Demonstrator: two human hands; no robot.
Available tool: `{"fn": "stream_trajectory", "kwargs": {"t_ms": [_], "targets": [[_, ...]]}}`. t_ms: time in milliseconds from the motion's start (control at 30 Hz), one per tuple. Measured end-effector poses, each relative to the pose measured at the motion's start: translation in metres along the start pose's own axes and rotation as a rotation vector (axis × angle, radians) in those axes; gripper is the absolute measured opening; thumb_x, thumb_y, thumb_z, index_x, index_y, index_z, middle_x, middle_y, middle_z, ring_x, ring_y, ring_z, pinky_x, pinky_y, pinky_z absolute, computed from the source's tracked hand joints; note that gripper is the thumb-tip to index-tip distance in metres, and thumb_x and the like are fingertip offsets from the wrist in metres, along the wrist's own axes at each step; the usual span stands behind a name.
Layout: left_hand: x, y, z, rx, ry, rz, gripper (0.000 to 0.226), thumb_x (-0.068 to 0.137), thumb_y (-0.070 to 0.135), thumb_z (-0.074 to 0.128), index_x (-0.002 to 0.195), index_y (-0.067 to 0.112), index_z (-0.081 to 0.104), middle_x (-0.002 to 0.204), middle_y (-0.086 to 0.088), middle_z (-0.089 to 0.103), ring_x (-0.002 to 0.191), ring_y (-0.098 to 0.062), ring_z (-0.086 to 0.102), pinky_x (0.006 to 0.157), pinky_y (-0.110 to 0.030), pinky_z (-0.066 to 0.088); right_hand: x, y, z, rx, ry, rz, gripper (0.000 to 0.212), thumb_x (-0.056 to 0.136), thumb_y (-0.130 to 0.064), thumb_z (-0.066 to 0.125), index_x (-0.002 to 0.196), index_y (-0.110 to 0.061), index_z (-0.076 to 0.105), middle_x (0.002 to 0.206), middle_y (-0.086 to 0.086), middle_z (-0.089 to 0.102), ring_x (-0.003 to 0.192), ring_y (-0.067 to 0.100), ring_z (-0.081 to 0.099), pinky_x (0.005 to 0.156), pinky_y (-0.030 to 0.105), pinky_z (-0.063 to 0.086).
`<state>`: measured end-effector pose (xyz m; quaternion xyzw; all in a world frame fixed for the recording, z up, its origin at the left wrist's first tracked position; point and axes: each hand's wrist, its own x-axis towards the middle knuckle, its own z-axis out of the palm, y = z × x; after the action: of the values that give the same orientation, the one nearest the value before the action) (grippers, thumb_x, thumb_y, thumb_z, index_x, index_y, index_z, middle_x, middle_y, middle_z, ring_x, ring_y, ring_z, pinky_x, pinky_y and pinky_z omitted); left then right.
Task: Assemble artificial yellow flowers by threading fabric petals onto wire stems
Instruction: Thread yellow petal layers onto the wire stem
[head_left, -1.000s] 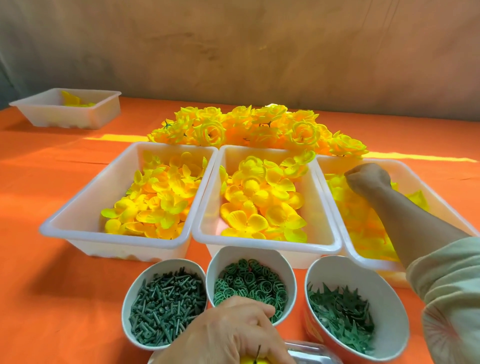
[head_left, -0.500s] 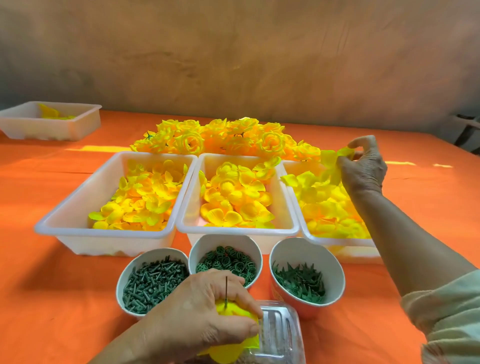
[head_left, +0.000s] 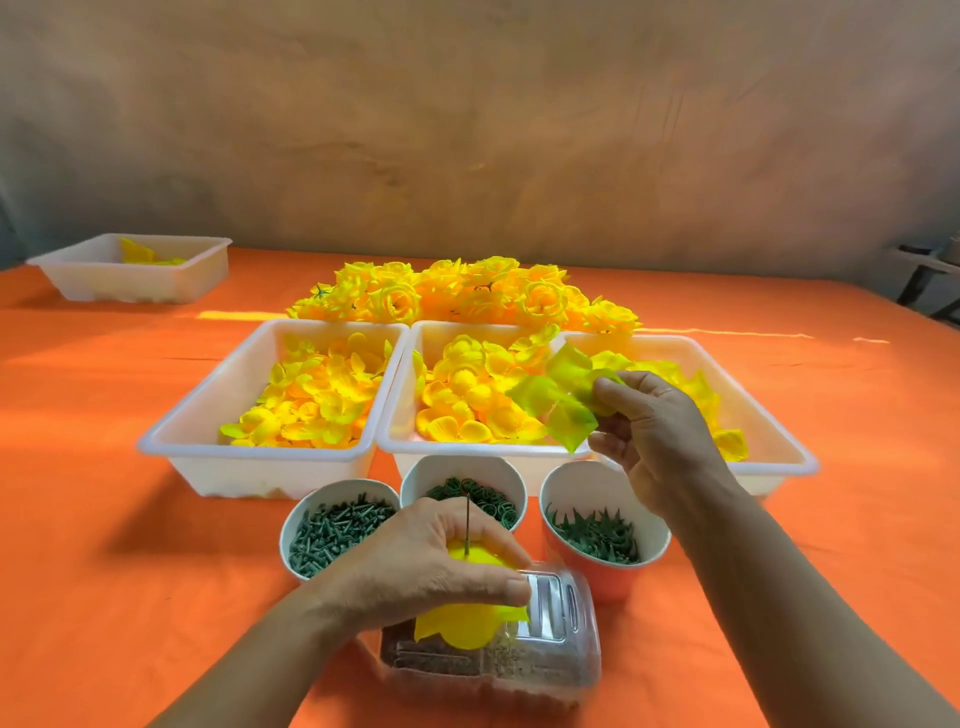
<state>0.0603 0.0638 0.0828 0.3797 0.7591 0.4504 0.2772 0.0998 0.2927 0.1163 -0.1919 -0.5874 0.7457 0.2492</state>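
Note:
My left hand (head_left: 415, 566) grips a part-built yellow flower (head_left: 465, 621) low in the middle, and a thin wire stem (head_left: 467, 525) sticks up from between its fingers. My right hand (head_left: 654, 436) pinches a yellow-green fabric petal piece (head_left: 558, 397) in the air above the front edge of the middle tray (head_left: 478, 451) and right tray (head_left: 784, 457). Three white trays, the left tray (head_left: 171, 447) among them, hold loose yellow petals. A pile of finished yellow flowers (head_left: 467, 296) lies behind the trays.
Three white bowls in front of the trays hold green parts: pegs (head_left: 332, 530), rings (head_left: 483, 499), leaf-shaped calyxes (head_left: 597, 535). A clear plastic box (head_left: 524, 654) sits under my left hand. Another white tray (head_left: 130, 270) stands far left on the orange table (head_left: 130, 597).
My right hand lifted a petal piece out of the right tray and brought it toward the left and nearer. My left hand came up with the flower and wire.

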Motion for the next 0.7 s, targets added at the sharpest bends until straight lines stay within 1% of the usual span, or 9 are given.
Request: {"fn": "stream_trajectory", "kwargs": {"t_ms": [133,200,267,333,433,500,567,633,700], "targets": [[-0.002,0.000,-0.001,0.019,0.017,-0.009,0.047,0.054,0.061,0.082,0.097,0.043,0.076,0.111,0.022,0.065,0.106,0.005,0.061,0.102,-0.033,0.048,-0.031,0.004,0.016,0.028,-0.117,0.030,0.009,0.093,-0.006,0.058,0.089,-0.014,0.055,0.059,-0.004,0.067,0.048,0.006,0.059,0.040,0.019,0.045],[-0.004,0.000,-0.002,0.017,0.036,0.003,0.052,0.054,0.060,0.082,0.104,0.047,0.072,0.115,0.024,0.063,0.108,0.007,0.059,0.101,-0.028,0.048,-0.041,0.004,0.021,0.042,-0.157,0.036,0.009,0.092,-0.006,0.058,0.089,-0.013,0.053,0.059,-0.004,0.067,0.048,0.006,0.060,0.039,0.019,0.045],[-0.006,0.000,-0.002,0.041,0.052,0.033,0.058,0.053,0.064,0.080,0.108,0.053,0.068,0.118,0.031,0.060,0.113,0.012,0.054,0.100,-0.020,0.042,-0.049,0.003,0.024,0.063,-0.179,0.049,0.010,0.092,-0.005,0.058,0.090,-0.013,0.052,0.062,-0.002,0.068,0.049,0.008,0.061,0.038,0.019,0.045],[-0.009,0.000,-0.006,0.072,0.064,0.056,0.060,0.051,0.070,0.077,0.108,0.060,0.063,0.120,0.037,0.056,0.115,0.017,0.049,0.097,-0.014,0.037,-0.056,0.002,0.027,0.094,-0.193,0.061,0.011,0.091,-0.004,0.059,0.091,-0.012,0.052,0.064,0.002,0.069,0.050,0.011,0.062,0.037,0.020,0.045],[-0.016,-0.003,-0.016,0.058,0.099,0.067,0.065,0.045,0.083,0.071,0.107,0.064,0.061,0.122,0.041,0.054,0.116,0.020,0.048,0.094,-0.016,0.038,-0.063,0.000,0.028,0.113,-0.202,0.042,0.013,0.090,-0.004,0.060,0.096,-0.012,0.052,0.066,0.004,0.069,0.051,0.013,0.063,0.038,0.020,0.046],[-0.020,-0.003,-0.026,-0.011,0.134,0.087,0.074,0.044,0.092,0.064,0.110,0.060,0.063,0.124,0.036,0.058,0.118,0.016,0.051,0.096,-0.018,0.041,-0.066,-0.003,0.028,0.118,-0.198,0.009,0.015,0.089,-0.004,0.060,0.099,-0.012,0.053,0.066,0.004,0.069,0.052,0.014,0.063,0.038,0.020,0.045],[-0.023,-0.001,-0.035,-0.113,0.181,0.127,0.080,0.045,0.096,0.058,0.111,0.053,0.067,0.124,0.028,0.063,0.118,0.009,0.055,0.097,-0.019,0.042,-0.068,-0.009,0.029,0.124,-0.204,-0.031,0.016,0.089,-0.004,0.060,0.100,-0.013,0.053,0.066,0.004,0.069,0.053,0.015,0.063,0.038,0.020,0.044],[-0.024,0.005,-0.041,-0.255,0.246,0.167,0.081,0.049,0.096,0.056,0.111,0.045,0.071,0.123,0.015,0.068,0.121,0.000,0.058,0.102,-0.029,0.039,-0.071,-0.014,0.031,0.122,-0.217,-0.066,0.017,0.089,-0.004,0.059,0.100,-0.015,0.053,0.065,0.001,0.068,0.053,0.014,0.063,0.038,0.020,0.044],[-0.026,0.015,-0.046,-0.369,0.323,0.181,0.082,0.047,0.095,0.058,0.105,0.040,0.074,0.118,0.005,0.072,0.118,-0.007,0.062,0.103,-0.036,0.038,-0.073,-0.019,0.034,0.125,-0.239,-0.089,0.017,0.089,-0.005,0.060,0.100,-0.016,0.054,0.064,0.000,0.068,0.053,0.015,0.062,0.038,0.020,0.043]]}}
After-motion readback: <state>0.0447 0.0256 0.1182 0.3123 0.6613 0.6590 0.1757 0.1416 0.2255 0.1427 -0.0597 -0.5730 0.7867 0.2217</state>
